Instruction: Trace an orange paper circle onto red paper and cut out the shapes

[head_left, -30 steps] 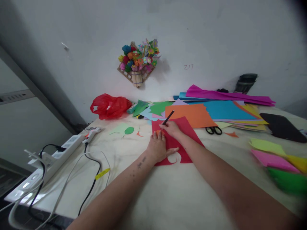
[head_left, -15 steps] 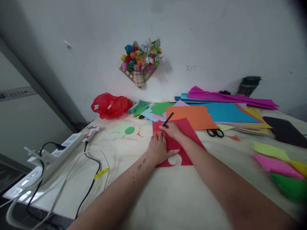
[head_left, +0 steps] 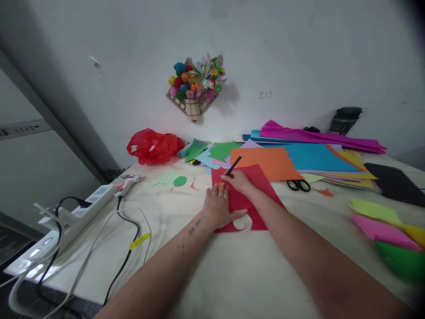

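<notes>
A sheet of red paper point(head_left: 264, 188) lies on the table, with a rounded cut-out along its near edge. My left hand point(head_left: 217, 208) is spread flat on the sheet's left side, thumb stretched to the right. Under its fingertips shows a small orange paper piece point(head_left: 220, 185), mostly covered. Just beyond, my right hand point(head_left: 239, 182) is closed around a dark pen point(head_left: 234, 164), tilted with its top up and to the right. The fingers hide the pen's tip, close to the orange piece.
Black-handled scissors point(head_left: 298, 185) lie partly under an orange sheet point(head_left: 265, 164). A red plastic bag point(head_left: 154, 146) and a green oval cutout point(head_left: 179, 180) are on the left, beyond a power strip point(head_left: 79, 215) with cables. Folded coloured papers point(head_left: 385, 230) sit at the right.
The left hand's fingers and thumb have shifted very slightly to the left. The right hand and pen look almost the same; the whole view has moved a little.
</notes>
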`<state>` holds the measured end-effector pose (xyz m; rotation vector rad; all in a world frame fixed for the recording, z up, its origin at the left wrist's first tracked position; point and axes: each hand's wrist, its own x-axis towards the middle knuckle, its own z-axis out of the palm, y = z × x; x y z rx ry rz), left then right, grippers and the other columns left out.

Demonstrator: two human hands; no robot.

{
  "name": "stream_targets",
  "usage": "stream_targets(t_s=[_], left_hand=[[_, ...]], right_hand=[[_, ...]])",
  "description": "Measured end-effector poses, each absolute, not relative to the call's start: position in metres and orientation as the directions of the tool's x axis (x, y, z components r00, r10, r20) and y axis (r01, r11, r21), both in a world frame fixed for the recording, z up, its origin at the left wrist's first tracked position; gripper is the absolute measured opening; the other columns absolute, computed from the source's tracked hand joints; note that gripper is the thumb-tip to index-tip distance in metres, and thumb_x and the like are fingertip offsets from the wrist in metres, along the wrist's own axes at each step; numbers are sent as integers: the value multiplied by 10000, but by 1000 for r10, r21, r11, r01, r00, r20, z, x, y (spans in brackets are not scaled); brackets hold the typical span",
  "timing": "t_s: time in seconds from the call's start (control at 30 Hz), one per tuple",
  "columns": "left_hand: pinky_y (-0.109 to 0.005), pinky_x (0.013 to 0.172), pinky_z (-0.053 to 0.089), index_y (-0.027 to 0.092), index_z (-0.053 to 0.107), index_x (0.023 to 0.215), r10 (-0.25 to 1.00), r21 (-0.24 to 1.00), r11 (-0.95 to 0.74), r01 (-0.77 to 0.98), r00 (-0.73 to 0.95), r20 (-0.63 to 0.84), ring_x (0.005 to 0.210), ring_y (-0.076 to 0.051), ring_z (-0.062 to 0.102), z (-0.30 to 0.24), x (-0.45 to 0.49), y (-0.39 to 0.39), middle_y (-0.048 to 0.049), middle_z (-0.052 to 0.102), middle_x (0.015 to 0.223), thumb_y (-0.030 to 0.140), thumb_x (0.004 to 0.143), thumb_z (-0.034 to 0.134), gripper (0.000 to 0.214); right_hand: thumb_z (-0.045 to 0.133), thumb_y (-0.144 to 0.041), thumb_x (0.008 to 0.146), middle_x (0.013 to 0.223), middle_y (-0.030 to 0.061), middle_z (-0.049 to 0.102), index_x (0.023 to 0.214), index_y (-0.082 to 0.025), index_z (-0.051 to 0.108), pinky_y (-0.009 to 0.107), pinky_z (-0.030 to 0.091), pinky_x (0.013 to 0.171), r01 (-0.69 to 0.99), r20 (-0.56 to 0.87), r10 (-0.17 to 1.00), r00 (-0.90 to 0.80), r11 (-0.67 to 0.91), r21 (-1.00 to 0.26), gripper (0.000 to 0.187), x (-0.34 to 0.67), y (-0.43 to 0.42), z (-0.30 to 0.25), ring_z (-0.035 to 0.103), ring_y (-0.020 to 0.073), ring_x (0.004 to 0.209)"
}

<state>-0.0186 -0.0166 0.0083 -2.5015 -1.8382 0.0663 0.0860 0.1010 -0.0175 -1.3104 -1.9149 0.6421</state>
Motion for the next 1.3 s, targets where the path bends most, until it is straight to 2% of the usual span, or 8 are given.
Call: stream_targets(t_s=[0.5,0.77,0.97,1.3], left_hand=[[-387,1015,190,38,294,1318,955,-8,-293,956,293,53,1272,-302,199,2,-23,-11,-216,246,1377,735,720,181,925],[-407,1019,171,19,284,1319,952,-22,-304,952,304,36,1272,-317,191,4,-22,-12,-219,249,1374,721,732,182,922],[-419,1014,178,67,314,1313,945,-32,-320,947,322,52,1280,-300,179,3,-24,-11,-176,265,1381,707,746,186,865],[-410,1015,175,47,329,1299,939,-49,-334,941,337,72,1270,-304,204,0,-25,-10,-199,294,1361,704,746,198,868]], right_hand=[[572,-409,713,798,45,675,809,-184,664,253,452,665,563,278,933,-227,359,-745,261,86,104,-20,610,163,744],[573,-411,711,776,38,672,782,-191,658,256,449,667,563,292,928,-230,371,-738,246,87,102,-19,608,164,737],[569,-412,716,795,40,672,785,-193,654,247,447,662,579,290,928,-233,372,-726,246,87,101,-17,609,164,756],[555,-419,716,790,43,672,789,-196,658,238,434,627,630,289,933,-217,360,-688,256,88,97,-12,606,164,745]])
